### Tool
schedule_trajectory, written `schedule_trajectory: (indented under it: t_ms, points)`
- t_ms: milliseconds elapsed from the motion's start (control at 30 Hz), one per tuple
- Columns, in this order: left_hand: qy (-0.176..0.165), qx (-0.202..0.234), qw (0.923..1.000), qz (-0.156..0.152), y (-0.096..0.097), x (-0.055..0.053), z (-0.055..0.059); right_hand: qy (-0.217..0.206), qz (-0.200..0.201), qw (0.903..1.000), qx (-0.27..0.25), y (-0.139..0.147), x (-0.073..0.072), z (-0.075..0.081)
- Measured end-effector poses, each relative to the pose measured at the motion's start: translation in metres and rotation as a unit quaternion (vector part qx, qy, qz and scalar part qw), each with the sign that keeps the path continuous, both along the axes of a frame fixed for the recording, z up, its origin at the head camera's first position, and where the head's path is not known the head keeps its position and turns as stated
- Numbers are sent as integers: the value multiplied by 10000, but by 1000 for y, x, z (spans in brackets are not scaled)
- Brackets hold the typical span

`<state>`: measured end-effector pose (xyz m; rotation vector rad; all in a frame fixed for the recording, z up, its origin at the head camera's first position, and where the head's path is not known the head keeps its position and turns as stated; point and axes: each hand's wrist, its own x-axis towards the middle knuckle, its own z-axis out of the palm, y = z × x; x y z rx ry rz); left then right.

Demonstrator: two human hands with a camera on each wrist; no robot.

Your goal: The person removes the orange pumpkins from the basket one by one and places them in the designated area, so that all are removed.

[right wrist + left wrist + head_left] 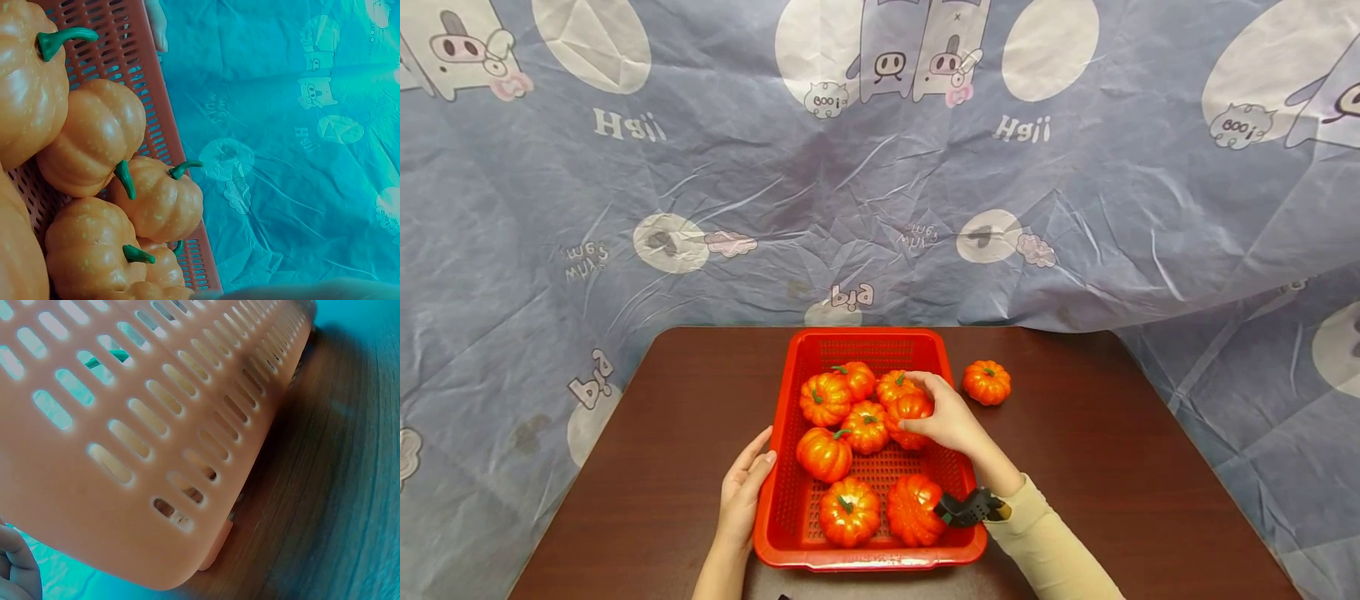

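Note:
A red plastic basket (868, 557) with slotted walls holds several small orange pumpkins with green stems, among them one pumpkin (850, 510) at the front. My right hand (953, 421) reaches over the basket's right rim and grips a pumpkin (912, 408) between thumb and fingers, amid the other pumpkins. In the right wrist view, pumpkins (97, 247) crowd along the slotted wall. My left hand (747, 487) rests against the outside of the left rim with its fingers extended. The left wrist view is filled by the basket's side wall (81, 500), with fingers (17, 565) at the lower left.
One more pumpkin (987, 382) sits on the dark brown table (1097, 467), right of the basket. Behind the table hangs a grey-blue printed cloth (880, 183). A black strap device (973, 507) on the right wrist overlaps the front right pumpkin (913, 510).

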<state>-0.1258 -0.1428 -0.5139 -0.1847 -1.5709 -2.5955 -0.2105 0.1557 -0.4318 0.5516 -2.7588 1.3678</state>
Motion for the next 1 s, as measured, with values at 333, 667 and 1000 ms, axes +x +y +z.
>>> schedule_trajectory:
  t_ms: [333, 667, 1000]
  points:
    - [0, -7, 10000, 50, 2, -1, 0, -220, 298, 9989, -293, 3, 0, -1]
    - [-40, 12, 9999, 95, 2, 0, 0, -193, 571, 9982, 25, 10, -1, 0]
    - [-60, -81, 9999, 71, 1, 0, 1, 360, 563, 9918, 1089, 13, 1, 2]
